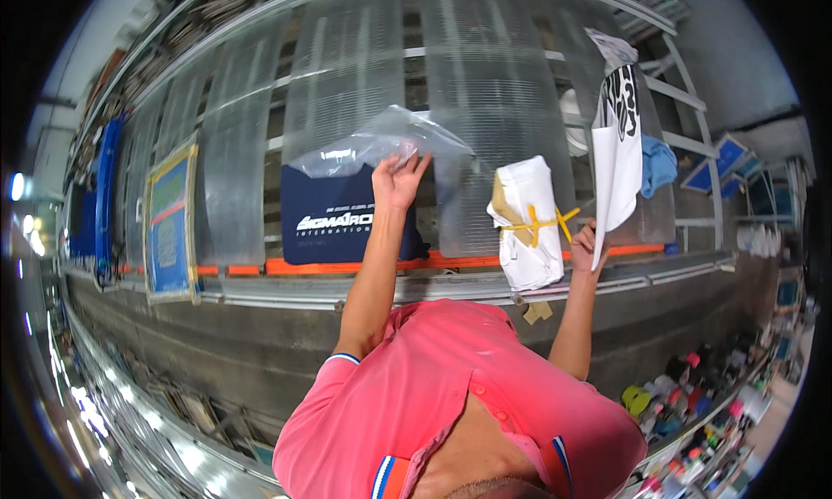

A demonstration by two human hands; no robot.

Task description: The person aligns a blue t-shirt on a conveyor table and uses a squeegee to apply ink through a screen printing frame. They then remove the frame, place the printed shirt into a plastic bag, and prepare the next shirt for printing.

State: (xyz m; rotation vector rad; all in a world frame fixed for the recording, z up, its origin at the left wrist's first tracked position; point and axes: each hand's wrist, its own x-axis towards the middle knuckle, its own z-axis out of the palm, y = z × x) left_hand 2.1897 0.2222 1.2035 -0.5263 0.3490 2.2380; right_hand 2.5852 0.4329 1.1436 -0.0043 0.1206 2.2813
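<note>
My left hand (400,180) reaches over a navy blue flat piece with white print (328,226), which looks like a fabric bag or panel. Its fingers are spread and touch a crumpled clear plastic film (355,148) that rises along the far edge of the navy piece. To the right, my right hand (586,246) has its fingers curled round the near end of a white sheet with black print (617,165), which stands up and bends. Between the hands lies a white wrapped bundle (530,239) tied with yellow ribbon (529,225).
Translucent ribbed panels (347,74) cover the long metal-framed table, with an orange strip (312,267) along its near side. A framed screen (171,226) leans at the left. A blue cloth (659,165) lies beyond the white sheet. Many coloured containers (685,395) stand behind me, lower right.
</note>
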